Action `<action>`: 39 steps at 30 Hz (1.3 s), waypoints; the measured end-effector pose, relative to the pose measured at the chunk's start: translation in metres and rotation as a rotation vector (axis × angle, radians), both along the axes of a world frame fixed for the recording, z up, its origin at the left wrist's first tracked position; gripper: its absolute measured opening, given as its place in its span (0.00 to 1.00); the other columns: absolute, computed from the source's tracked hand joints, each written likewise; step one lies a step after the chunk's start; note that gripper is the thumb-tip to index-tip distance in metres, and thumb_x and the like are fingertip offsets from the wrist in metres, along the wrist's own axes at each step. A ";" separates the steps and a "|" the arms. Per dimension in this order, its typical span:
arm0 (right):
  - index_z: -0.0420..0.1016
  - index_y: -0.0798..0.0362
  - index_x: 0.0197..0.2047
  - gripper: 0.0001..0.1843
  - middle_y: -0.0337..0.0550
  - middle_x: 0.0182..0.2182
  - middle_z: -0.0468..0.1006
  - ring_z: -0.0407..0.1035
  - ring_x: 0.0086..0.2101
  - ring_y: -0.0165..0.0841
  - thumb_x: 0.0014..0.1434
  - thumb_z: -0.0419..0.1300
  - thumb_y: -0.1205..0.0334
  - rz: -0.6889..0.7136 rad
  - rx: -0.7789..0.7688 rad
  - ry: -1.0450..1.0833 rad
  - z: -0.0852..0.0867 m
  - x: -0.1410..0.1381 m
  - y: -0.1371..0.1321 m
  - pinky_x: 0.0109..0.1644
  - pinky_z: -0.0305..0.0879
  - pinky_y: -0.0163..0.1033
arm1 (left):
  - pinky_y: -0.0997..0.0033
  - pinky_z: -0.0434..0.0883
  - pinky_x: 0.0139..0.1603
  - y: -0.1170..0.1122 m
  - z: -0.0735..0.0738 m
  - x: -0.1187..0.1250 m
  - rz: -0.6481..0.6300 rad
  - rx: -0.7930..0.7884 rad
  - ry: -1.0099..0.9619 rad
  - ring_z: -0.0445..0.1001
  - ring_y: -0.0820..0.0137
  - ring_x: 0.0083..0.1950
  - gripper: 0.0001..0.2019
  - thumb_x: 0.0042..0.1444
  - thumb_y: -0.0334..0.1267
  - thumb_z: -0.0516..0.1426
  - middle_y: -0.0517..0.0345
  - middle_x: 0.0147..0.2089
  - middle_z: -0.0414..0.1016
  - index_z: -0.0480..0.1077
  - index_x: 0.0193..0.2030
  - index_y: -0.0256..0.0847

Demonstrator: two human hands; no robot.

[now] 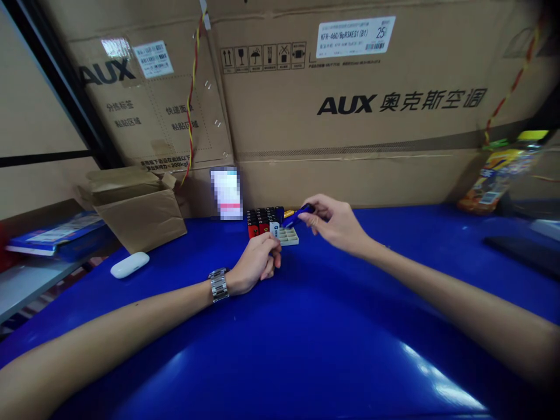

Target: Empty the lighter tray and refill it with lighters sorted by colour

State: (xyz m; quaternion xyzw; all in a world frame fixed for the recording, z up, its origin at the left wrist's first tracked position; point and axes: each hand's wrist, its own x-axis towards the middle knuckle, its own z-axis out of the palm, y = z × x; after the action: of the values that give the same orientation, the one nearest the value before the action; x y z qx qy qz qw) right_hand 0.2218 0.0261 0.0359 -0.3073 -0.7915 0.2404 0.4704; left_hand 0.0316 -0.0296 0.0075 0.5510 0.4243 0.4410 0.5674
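Behind the blue table [306, 338] we see big cartons [371, 116]. Our left hand [256, 262] rests with its fingers curled together against the near edge of the lighter tray [289, 236]. Our right hand [336, 224] hovers just above the tray, its thumb and fingertips [311, 217] pinching a blue lighter [300, 214], which juts left beyond them.
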 end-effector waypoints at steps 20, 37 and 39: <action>0.75 0.55 0.33 0.11 0.41 0.21 0.76 0.68 0.21 0.30 0.61 0.54 0.61 -0.007 0.049 -0.542 0.000 -0.032 0.058 0.29 0.59 0.37 | 0.82 0.49 0.11 -0.005 0.002 0.000 -0.071 0.129 0.244 0.53 0.83 0.11 0.14 0.59 0.44 0.53 0.70 0.16 0.63 0.55 0.26 0.42; 0.78 0.55 0.40 0.28 0.58 0.33 0.77 0.72 0.33 0.48 0.54 0.55 0.39 -0.479 -0.105 -1.295 0.033 0.039 0.035 0.32 0.64 0.48 | 0.82 0.50 0.12 -0.004 -0.001 -0.001 -0.078 0.091 0.258 0.52 0.83 0.11 0.11 0.60 0.40 0.51 0.70 0.18 0.64 0.55 0.28 0.41; 0.77 0.56 0.42 0.25 0.57 0.34 0.78 0.73 0.34 0.48 0.53 0.57 0.43 -0.479 -0.135 -1.303 0.026 0.050 0.036 0.33 0.65 0.48 | 0.82 0.50 0.12 -0.004 0.000 -0.001 -0.084 0.086 0.254 0.52 0.84 0.11 0.11 0.60 0.39 0.51 0.70 0.18 0.64 0.55 0.28 0.41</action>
State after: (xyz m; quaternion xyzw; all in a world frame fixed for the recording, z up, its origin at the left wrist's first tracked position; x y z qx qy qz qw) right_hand 0.2717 0.0622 0.0618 -0.5836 -0.8062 -0.0548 -0.0805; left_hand 0.0307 -0.0340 0.0072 0.6435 0.4499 0.3614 0.5028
